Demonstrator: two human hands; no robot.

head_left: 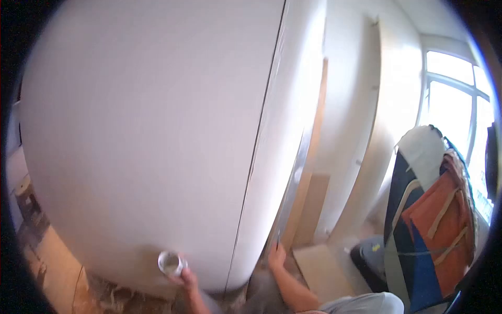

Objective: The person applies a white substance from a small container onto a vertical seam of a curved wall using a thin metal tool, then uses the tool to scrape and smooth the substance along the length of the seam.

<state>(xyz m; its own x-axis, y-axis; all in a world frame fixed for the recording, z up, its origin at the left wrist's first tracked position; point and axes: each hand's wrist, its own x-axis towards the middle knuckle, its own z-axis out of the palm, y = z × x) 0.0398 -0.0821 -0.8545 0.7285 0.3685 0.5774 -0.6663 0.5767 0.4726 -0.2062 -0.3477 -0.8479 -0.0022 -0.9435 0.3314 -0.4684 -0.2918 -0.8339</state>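
My left hand is closed around a small whitish open jar, low in front of the large white panel. The jar's mouth faces me, and some pale stuff shows inside. Farther right, my right hand is closed on a thin dark stick-like tool that points upward, close to the panel's right edge. The tool's tip is too small to make out. A dark vertical seam runs down the panel between my two hands.
Long wooden boards lean upright right of the panel, with a taller pale board behind. A flat board lies on the floor. An orange and blue cloth hangs at the right, near a window. A dark bag-like item stands below.
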